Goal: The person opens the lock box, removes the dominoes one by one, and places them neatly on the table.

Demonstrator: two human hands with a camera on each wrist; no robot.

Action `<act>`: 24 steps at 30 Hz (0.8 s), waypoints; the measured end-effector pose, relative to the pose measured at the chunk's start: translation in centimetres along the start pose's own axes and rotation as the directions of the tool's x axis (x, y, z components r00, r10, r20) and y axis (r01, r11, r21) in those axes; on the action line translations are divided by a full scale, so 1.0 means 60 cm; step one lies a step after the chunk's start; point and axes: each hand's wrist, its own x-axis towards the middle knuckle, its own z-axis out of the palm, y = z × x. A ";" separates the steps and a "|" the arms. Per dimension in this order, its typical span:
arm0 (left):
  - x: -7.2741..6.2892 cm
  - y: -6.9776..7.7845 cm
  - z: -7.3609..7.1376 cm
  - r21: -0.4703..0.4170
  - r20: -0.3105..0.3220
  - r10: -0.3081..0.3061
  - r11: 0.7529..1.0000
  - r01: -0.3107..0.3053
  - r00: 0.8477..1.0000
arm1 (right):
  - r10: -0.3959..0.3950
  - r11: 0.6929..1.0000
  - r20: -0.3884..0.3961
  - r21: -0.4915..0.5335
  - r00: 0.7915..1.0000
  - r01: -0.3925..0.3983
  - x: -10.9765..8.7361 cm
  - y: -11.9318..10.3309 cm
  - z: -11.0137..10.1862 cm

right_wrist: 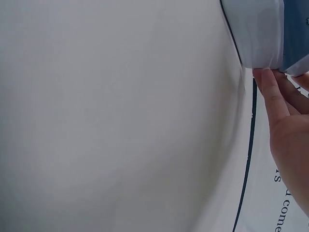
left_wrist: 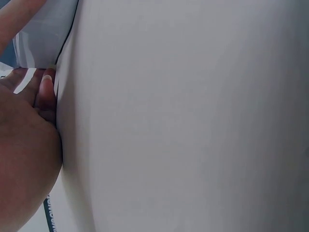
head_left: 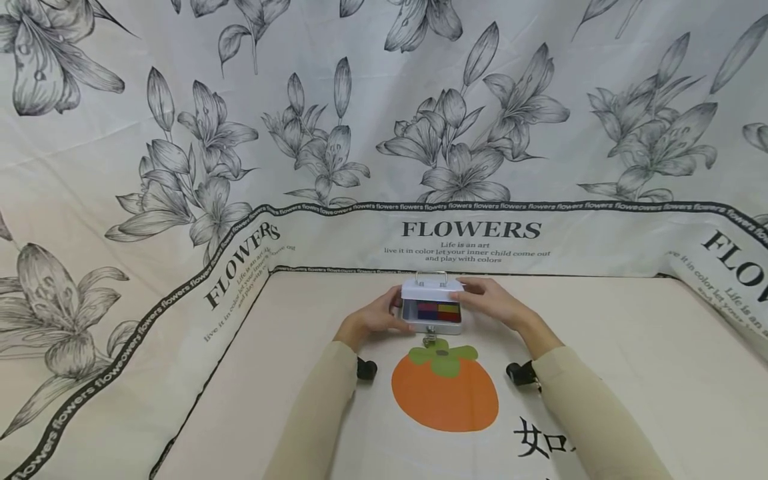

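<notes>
A small pale metal box (head_left: pixel 444 329) sits toward the far side of the table with its lid (head_left: pixel 420 291) partly raised. A wire handle (head_left: pixel 443 273) stands on the lid, and a metal clasp (head_left: pixel 430 336) hangs at the front. Red, yellow and dark coloured pieces (head_left: pixel 439 311) show inside. My left hand (head_left: pixel 377 315) holds the box's left side, thumb toward the front. On the right, my right hand (head_left: pixel 495 303) grips the lid, its thumb at the front edge and the other fingers behind. Both wrist views show fingertips against the box's side wall (left_wrist: pixel 41 46) (right_wrist: pixel 256 38).
The white tablecloth (head_left: pixel 300 320) bears a printed orange persimmon (head_left: pixel 445 393) in front of the box and black characters (head_left: pixel 542 441) beside the right forearm. Close behind the box rises a flower-printed curtain (head_left: pixel 336 240), which also runs along the left and right sides.
</notes>
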 end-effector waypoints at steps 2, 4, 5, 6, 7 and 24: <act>0.001 0.000 -0.001 -0.004 -0.002 -0.003 1.000 0.003 1.000 | 0.011 1.000 -0.011 -0.008 1.000 -0.011 0.001 -0.003 -0.001; 0.001 0.000 -0.002 -0.004 -0.002 -0.008 1.000 0.008 1.000 | 0.012 1.000 -0.014 -0.014 1.000 -0.012 0.002 -0.005 -0.003; 0.001 0.000 -0.002 -0.005 -0.002 -0.007 1.000 0.007 1.000 | 0.012 1.000 -0.014 -0.014 1.000 -0.012 0.003 -0.005 -0.004; 0.001 0.000 -0.002 -0.004 -0.002 -0.008 1.000 0.008 1.000 | 0.013 1.000 -0.017 -0.012 1.000 -0.013 0.003 -0.006 -0.004; 0.001 -0.001 -0.002 -0.003 -0.003 -0.007 1.000 0.007 1.000 | 0.010 1.000 -0.017 -0.009 1.000 -0.010 0.004 -0.006 -0.004; 0.000 0.000 0.000 0.004 0.001 0.003 1.000 -0.003 1.000 | 0.072 0.989 -0.009 0.134 0.997 -0.070 0.020 -0.011 -0.004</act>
